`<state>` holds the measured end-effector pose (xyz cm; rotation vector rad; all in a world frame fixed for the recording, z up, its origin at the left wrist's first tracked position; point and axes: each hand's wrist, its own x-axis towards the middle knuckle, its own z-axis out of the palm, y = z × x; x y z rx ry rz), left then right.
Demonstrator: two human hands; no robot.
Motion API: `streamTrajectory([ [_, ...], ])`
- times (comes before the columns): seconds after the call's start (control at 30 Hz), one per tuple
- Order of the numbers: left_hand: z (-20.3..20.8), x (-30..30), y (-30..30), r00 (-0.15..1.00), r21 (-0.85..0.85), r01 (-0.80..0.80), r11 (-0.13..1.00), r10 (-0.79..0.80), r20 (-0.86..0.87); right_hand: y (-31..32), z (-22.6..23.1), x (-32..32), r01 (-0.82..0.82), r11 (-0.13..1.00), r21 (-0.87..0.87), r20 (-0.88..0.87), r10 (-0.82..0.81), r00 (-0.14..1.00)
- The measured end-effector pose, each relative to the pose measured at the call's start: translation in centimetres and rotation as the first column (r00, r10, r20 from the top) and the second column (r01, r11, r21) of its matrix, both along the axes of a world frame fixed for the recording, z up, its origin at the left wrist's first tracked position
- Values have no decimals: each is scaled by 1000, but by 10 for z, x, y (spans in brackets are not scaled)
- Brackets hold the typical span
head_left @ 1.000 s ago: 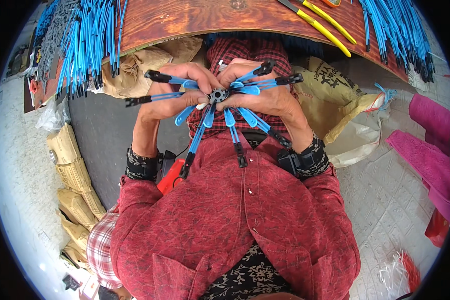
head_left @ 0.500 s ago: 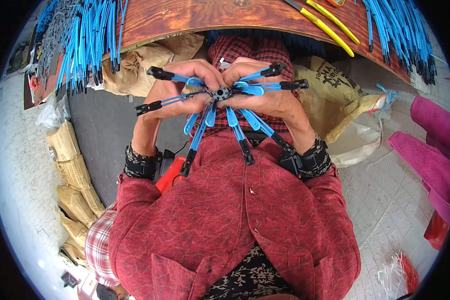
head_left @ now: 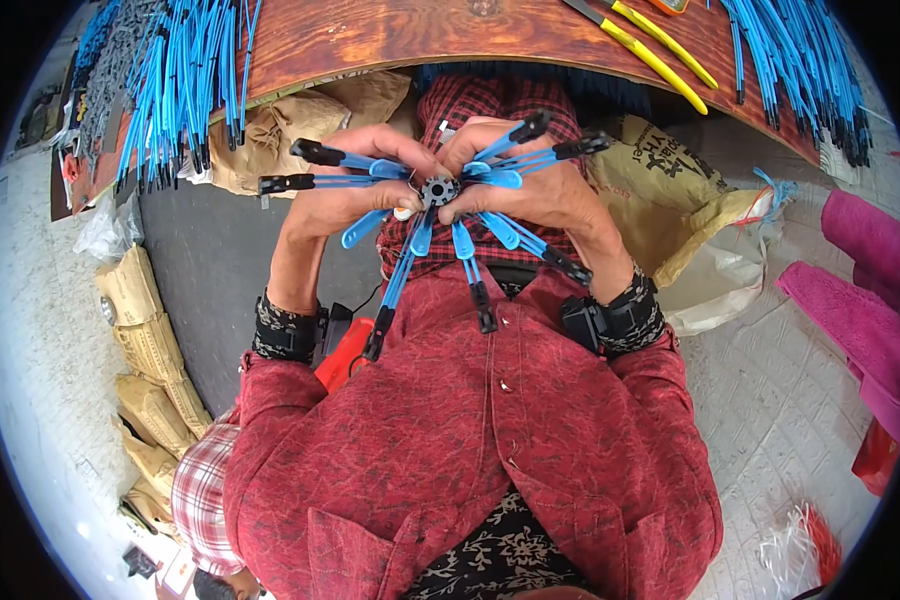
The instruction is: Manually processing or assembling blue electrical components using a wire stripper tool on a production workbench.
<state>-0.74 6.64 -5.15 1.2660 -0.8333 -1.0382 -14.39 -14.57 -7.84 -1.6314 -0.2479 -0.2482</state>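
Between my hands is a spoked piece with a small black notched hub (head_left: pixel 439 191). Several thin blue arms (head_left: pixel 400 280) fan out from it, each ending in a black tip, with flat blue rounded tabs (head_left: pixel 462 240) near the hub. My left hand (head_left: pixel 355 195) is closed, thumb and fingers pinching at the hub's left side. From the other side my right hand (head_left: pixel 525 195) pinches it too, its thumb pressed beside the hub. Some arms pass over or between my fingers, and the hub's underside is hidden.
Ahead stands a wooden table (head_left: pixel 370 40) with blue rod bundles (head_left: pixel 185 90) at left and more blue rods (head_left: pixel 800 70) at right. Yellow-handled pliers (head_left: pixel 660 65) lie near its edge. Paper sacks (head_left: pixel 145 330) line the left; pink cloth (head_left: pixel 850 320) is at right. A person in plaid (head_left: pixel 205 490) is at lower left.
The spoked piece has shifted slightly, and its left and right arms point at different angles. My left thumb and fingers have spread a little wider beside the hub.
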Motion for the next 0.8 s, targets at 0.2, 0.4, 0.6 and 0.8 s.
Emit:
streamTrajectory([
  [0.2, 5, -8, -1, 993, -157, 11, 987, 8, 120, 0, 6, 3, -61, 998, 5, -52, 61, 997],
  [0.4, 11, -14, -2, 946, -145, 35, 989, 15, 324, -5, 7, 7, -103, 993, -61, -7, 103, 995],
  [0.6, 17, -13, -8, 904, -160, 39, 986, 34, 426, -5, 14, 6, -98, 977, -191, -110, 78, 991],
  [0.8, 16, -12, -7, 951, -125, 43, 991, -2, 310, -3, 15, 7, -46, 987, -151, -94, 32, 995],
])
